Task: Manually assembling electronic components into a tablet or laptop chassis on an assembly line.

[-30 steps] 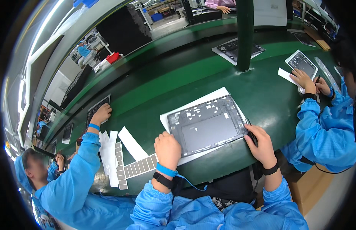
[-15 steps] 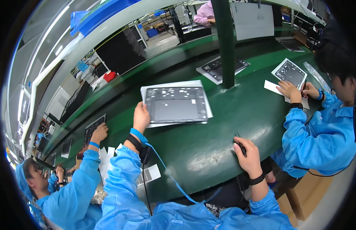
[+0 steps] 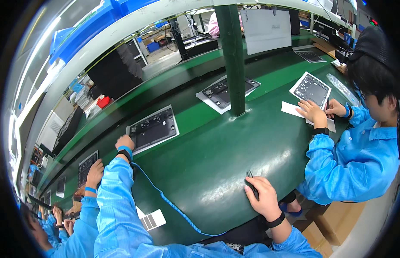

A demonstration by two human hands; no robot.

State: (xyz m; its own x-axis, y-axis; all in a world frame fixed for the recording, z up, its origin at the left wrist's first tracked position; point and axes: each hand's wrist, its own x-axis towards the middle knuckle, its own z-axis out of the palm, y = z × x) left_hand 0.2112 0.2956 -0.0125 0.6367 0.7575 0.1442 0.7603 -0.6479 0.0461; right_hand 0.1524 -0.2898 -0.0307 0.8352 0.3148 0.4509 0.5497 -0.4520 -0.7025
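A dark tablet housing, dotted with small white pieces, lies on a white sheet on the green belt at the left of centre. My left hand is closed at the housing's near-left edge, its fingertips partly hidden. A blue band and a black strap circle that wrist. My right hand hovers over the front edge of the green worktop, closed around dark tweezers whose tips point away from me.
A blue coiled cord runs from my left wrist. White label cards lie near my left arm. A green post rises beyond the worktop, beside another housing. A co-worker handles a housing at right; another co-worker's hand is at left.
My left hand has carried the housing and sheet away and left, from above the worktop down onto the belt. My right hand still holds the tweezers; the whole view has shifted.
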